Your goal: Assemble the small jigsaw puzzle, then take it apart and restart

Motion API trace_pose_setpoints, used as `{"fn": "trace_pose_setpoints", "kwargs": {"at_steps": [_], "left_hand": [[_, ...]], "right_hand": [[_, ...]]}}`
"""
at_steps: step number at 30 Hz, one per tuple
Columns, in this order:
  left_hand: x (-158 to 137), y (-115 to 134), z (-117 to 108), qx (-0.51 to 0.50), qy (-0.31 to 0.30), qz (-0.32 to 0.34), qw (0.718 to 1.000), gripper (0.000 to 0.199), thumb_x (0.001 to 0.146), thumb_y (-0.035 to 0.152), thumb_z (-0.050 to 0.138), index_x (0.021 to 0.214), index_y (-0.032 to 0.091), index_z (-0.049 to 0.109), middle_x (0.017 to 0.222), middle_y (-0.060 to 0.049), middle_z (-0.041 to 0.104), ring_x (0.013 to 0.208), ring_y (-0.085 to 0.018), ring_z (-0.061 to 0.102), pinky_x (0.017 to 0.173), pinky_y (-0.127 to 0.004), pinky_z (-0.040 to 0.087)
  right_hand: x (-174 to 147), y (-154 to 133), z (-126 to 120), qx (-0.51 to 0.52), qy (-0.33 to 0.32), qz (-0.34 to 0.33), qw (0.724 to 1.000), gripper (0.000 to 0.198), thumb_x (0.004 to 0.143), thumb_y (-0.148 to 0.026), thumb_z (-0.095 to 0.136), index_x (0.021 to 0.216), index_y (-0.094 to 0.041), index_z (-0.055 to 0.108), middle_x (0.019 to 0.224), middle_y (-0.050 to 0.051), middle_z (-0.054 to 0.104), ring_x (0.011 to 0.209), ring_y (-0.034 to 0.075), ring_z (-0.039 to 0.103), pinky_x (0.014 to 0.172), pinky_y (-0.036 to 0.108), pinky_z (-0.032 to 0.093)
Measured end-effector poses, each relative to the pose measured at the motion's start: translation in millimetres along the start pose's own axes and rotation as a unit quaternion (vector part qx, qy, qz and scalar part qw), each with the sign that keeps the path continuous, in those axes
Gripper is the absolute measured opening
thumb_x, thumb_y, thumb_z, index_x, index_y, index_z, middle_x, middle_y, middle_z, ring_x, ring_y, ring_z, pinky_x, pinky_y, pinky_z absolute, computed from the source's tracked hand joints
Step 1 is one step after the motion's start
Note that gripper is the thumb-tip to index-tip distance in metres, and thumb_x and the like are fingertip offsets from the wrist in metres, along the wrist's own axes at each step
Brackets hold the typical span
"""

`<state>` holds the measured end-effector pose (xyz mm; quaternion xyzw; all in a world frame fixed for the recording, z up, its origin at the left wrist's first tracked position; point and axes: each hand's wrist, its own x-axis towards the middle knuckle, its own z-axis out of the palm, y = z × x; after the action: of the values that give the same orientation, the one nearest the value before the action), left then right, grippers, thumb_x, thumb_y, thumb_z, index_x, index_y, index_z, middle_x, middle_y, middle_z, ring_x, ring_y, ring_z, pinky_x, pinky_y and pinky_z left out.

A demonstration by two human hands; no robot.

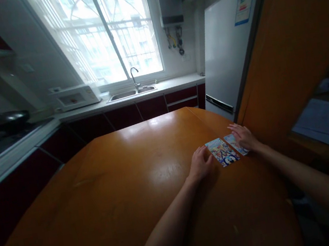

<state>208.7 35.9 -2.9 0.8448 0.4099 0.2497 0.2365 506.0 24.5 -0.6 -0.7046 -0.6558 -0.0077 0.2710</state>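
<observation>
Resting left fingers [200,151] beside card [223,153], lettering [213,143] unreadable.

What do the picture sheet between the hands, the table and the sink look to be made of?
Picture sheet: probably card or coated paper, printed in colour; it lies flat and looks thin.
Table: seemingly varnished wood or veneer, orange-brown, with glossy bright reflections.
Sink: likely stainless steel, given its silvery grey, shiny look.

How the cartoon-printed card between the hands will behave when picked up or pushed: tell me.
The cartoon-printed card lies flat with no visible thickness, so it is probably light. Its straight edges suggest some stiffness, though it may bend. The wooden table beneath shines, so the card might slide readily.
</observation>
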Motion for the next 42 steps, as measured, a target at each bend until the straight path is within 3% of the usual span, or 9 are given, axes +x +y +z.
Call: {"fn": "trace_pose_setpoints", "kwargs": {"at_steps": [4, 11, 18, 24, 27, 30, 34, 38, 42], "left_hand": [[3.5, -14.3, -33.9, 0.030, 0.013, -0.044, 0.998, 0.051, 0.098, 0.021, 0.046, 0.148, 0.010, 0.050, 0.155, -0.016, 0.048, 0.149, -0.025, 0.039, 0.125, -0.044, 0.030], [-81.1, -47.2, -110.0, 0.118, -0.013, -0.055, 0.991, 0.058, 0.100, 0.026, 0.041, 0.156, 0.011, 0.039, 0.166, -0.014, 0.030, 0.157, -0.030, 0.017, 0.127, -0.058, 0.012], [-177.9, -72.0, -123.3, 0.301, -0.069, -0.118, 0.944, 0.060, 0.103, 0.029, 0.030, 0.159, 0.010, 0.033, 0.167, -0.011, 0.023, 0.157, -0.029, 0.016, 0.126, -0.057, 0.017], [-194.8, -73.8, -118.3, 0.302, -0.092, -0.133, 0.940, 0.062, 0.102, 0.031, 0.029, 0.160, 0.009, 0.030, 0.168, -0.010, 0.020, 0.157, -0.028, 0.016, 0.127, -0.054, 0.017], [-193.7, -71.8, -120.1, 0.289, -0.089, -0.135, 0.944, 0.063, 0.102, 0.031, 0.029, 0.160, 0.008, 0.029, 0.167, -0.011, 0.021, 0.157, -0.028, 0.017, 0.127, -0.054, 0.018], [-193.3, -70.7, -120.9, 0.281, -0.083, -0.128, 0.947, 0.062, 0.102, 0.031, 0.030, 0.159, 0.008, 0.032, 0.166, -0.012, 0.023, 0.157, -0.029, 0.019, 0.127, -0.054, 0.019], [-194.4, -74.1, -118.6, 0.277, -0.074, -0.123, 0.950, 0.062, 0.101, 0.032, 0.032, 0.158, 0.009, 0.035, 0.166, -0.012, 0.025, 0.156, -0.029, 0.021, 0.127, -0.054, 0.020], [-196.1, -79.3, -116.4, 0.274, -0.057, -0.115, 0.953, 0.061, 0.101, 0.033, 0.032, 0.158, 0.010, 0.036, 0.166, -0.012, 0.026, 0.156, -0.029, 0.022, 0.126, -0.054, 0.022], [-196.8, -79.0, -116.9, 0.276, -0.061, -0.116, 0.952, 0.061, 0.102, 0.033, 0.032, 0.158, 0.010, 0.036, 0.166, -0.012, 0.027, 0.156, -0.029, 0.022, 0.127, -0.053, 0.021]], "right_hand": [[1.7, -76.1, -2.5, 0.083, 0.074, -0.060, 0.992, 0.051, 0.099, -0.033, 0.034, 0.138, -0.014, 0.061, 0.146, 0.016, 0.059, 0.141, 0.027, 0.048, 0.121, 0.051, 0.032], [-63.1, -243.4, 46.4, 0.131, -0.102, -0.144, 0.976, 0.052, 0.102, -0.031, 0.036, 0.149, -0.014, 0.050, 0.160, 0.014, 0.044, 0.151, 0.025, 0.035, 0.124, 0.047, 0.027], [-104.9, -310.1, 79.6, 0.110, -0.211, -0.176, 0.955, 0.058, 0.103, -0.035, 0.036, 0.156, -0.012, 0.041, 0.166, 0.015, 0.033, 0.155, 0.029, 0.025, 0.126, 0.052, 0.016], [-100.5, -292.7, 81.9, 0.097, -0.213, -0.173, 0.957, 0.064, 0.102, -0.040, 0.037, 0.158, -0.009, 0.036, 0.166, 0.016, 0.032, 0.155, 0.028, 0.025, 0.126, 0.048, 0.020], [-68.6, -236.7, 66.2, 0.049, -0.134, -0.088, 0.986, 0.066, 0.101, -0.040, 0.035, 0.158, -0.005, 0.035, 0.167, 0.018, 0.028, 0.156, 0.028, 0.021, 0.127, 0.048, 0.016], [-41.6, -165.5, 55.2, -0.022, -0.065, 0.064, 0.996, 0.072, 0.101, -0.041, 0.033, 0.153, 0.008, 0.034, 0.163, 0.029, 0.028, 0.155, 0.034, 0.023, 0.126, 0.049, 0.019], [-34.9, -102.6, 58.7, -0.074, -0.080, 0.127, 0.986, 0.076, 0.099, -0.044, 0.034, 0.150, 0.012, 0.035, 0.161, 0.033, 0.030, 0.154, 0.037, 0.025, 0.124, 0.049, 0.021], [-39.2, -99.5, 64.3, -0.070, -0.073, 0.125, 0.987, 0.080, 0.099, -0.049, 0.035, 0.151, 0.012, 0.033, 0.161, 0.034, 0.029, 0.154, 0.038, 0.024, 0.125, 0.052, 0.019], [-54.4, -154.4, 67.9, -0.017, -0.027, 0.025, 0.999, 0.079, 0.100, -0.052, 0.032, 0.156, 0.004, 0.029, 0.165, 0.026, 0.027, 0.157, 0.035, 0.017, 0.126, 0.055, 0.015]]}}
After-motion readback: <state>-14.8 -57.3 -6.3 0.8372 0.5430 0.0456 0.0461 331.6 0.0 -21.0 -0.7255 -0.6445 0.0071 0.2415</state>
